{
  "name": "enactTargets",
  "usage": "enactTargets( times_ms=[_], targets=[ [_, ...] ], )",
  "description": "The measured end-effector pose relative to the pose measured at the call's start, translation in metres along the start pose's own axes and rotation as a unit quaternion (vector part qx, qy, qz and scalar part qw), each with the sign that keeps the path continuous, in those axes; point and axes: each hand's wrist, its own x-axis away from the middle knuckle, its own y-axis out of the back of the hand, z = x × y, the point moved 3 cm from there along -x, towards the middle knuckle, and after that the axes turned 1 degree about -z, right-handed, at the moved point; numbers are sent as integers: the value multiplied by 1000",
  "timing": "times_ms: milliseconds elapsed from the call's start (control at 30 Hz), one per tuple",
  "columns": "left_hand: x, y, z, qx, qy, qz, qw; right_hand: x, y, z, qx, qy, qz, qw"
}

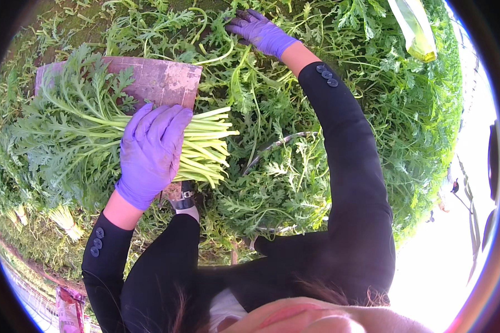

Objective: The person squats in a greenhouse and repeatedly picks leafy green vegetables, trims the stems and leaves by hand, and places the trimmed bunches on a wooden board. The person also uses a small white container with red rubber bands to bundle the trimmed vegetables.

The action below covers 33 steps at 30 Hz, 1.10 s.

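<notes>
My left hand (153, 147), in a purple glove, is wrapped over a thick bunch of chrysanthemum greens (205, 141). Its jagged leaves spread to the left, and the pale cut stems point right, their ends roughly level. Beneath the bunch is a worn, reddish-brown board (166, 77), partly covered by the leaves. Farther off, my right hand (264, 36) reaches in among growing greens, also in a purple glove, with dark soil on its fingers. Those fingers are stretched out and somewhat apart, and I see nothing held in them.
Dense growing greens (405, 127) fill the right side. Bundles of cut stems (66, 222) lie on the ground at the lower left. A clear plastic bag with a yellow-green end (416, 33) is at the upper right. A thin curved hoop (278, 144) shows among the plants between my arms.
</notes>
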Motion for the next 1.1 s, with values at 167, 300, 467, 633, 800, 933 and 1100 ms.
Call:
enactTargets(
  times_ms=[167,300,467,633,800,933,1100],
  targets=[
    [0,-1,0,-20,-17,-13,1000,19,5,1,-220,-250,56,941],
    [0,-1,-1,-9,-20,-20,1000,80,50,-8,-288,-302,190,889],
    [-1,-1,-4,-4,-41,-46,998,170,95,-1,63,-133,228,962],
    [-1,1,-5,-9,-46,-63,997,165,46,37,106,-101,161,976],
    [-1,0,-3,-12,-21,-28,999,100,24,49,57,-52,100,992],
    [-1,-1,-4,-12,-7,-15,1000,86,21,56,-56,16,136,989],
    [-5,2,-7,-8,-7,-21,1000,95,-6,48,-383,-176,136,897]
  ],
)
